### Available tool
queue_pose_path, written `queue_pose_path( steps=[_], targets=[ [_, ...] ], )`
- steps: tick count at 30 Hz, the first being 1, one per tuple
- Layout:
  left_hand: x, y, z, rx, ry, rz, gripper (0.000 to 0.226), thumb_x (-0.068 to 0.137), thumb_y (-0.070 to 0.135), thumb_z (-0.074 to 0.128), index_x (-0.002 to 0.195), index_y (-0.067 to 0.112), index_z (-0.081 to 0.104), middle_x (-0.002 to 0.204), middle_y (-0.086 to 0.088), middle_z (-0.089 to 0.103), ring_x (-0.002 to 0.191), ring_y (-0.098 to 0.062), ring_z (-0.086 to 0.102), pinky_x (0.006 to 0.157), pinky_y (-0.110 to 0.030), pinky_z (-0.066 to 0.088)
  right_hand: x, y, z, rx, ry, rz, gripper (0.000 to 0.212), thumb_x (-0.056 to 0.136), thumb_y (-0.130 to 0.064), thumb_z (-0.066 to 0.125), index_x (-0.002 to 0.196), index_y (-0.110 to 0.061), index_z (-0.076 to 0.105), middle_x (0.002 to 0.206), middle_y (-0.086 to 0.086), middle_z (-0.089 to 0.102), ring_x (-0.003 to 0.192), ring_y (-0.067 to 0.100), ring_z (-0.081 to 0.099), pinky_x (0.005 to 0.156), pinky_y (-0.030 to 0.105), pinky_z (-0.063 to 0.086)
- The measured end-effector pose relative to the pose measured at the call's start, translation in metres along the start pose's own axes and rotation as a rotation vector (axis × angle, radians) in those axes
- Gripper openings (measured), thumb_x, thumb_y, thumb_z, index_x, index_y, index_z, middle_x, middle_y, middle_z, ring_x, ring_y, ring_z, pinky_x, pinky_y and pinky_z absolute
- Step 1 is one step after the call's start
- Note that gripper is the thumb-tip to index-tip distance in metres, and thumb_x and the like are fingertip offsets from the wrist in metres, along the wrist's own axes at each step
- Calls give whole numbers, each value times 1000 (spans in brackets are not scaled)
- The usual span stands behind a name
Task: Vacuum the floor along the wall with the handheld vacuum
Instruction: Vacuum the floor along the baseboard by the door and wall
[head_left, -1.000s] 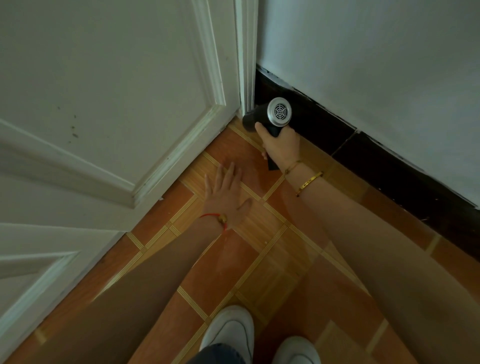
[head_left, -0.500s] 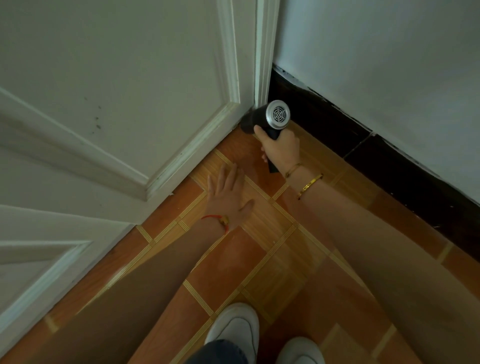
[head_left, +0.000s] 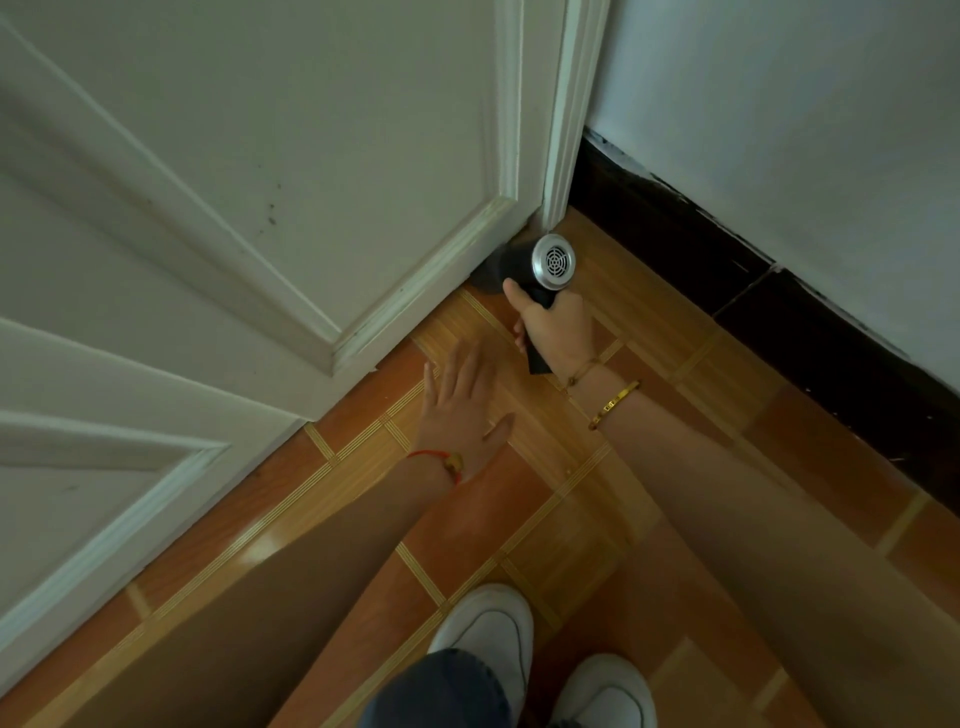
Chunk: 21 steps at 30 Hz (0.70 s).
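Observation:
A black handheld vacuum (head_left: 540, 265) with a round silver grille at its back points at the foot of the white door (head_left: 311, 182), close to the corner with the door frame. Its nozzle end is blurred and lies against the door's bottom edge. My right hand (head_left: 558, 327) grips the vacuum's black handle, thumb along the body. My left hand (head_left: 465, 405) lies over the orange tiled floor (head_left: 545, 493) with straight fingers, a little left of and nearer than the vacuum, holding nothing. Whether it touches the floor I cannot tell.
The white wall (head_left: 805, 130) runs back to front on the right with a black skirting board (head_left: 727, 270) along its base. The white door frame (head_left: 574, 104) stands in the corner. My two white shoes (head_left: 493, 634) stand at the bottom middle.
The vacuum and my right hand have moved from the black skirting at the corner leftward to the foot of the door. My left hand has kept its place on the floor.

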<state>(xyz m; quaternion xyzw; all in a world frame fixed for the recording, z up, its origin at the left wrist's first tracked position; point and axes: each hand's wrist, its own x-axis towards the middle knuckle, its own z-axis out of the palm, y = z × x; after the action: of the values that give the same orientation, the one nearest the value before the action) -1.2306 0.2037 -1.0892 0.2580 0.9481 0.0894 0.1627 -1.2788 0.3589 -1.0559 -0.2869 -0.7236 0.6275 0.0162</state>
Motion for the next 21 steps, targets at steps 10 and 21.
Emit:
queue_pose_path(
  steps=[10, 21],
  targets=[
    [-31, -7, 8, 31, -2, -8, 78, 97, 54, 34, 155, 13, 2, 163, -6, -7, 148, -24, -16, 120, -53, -5, -26, 3, 12, -52, -47, 16, 46, 90, -36, 67, 74, 7, 66, 58, 12, 61, 41, 13, 55, 44, 17, 47],
    [-51, -20, 11, 65, -16, -61, 82, 96, 54, 37, 155, 12, -2, 163, -8, -8, 149, -28, -13, 120, -54, -4, -51, 11, 29, 7, -121, 51, 35, 89, -33, 69, 72, -2, 65, 54, 6, 59, 42, 15, 55, 47, 23, 49]
  ],
)
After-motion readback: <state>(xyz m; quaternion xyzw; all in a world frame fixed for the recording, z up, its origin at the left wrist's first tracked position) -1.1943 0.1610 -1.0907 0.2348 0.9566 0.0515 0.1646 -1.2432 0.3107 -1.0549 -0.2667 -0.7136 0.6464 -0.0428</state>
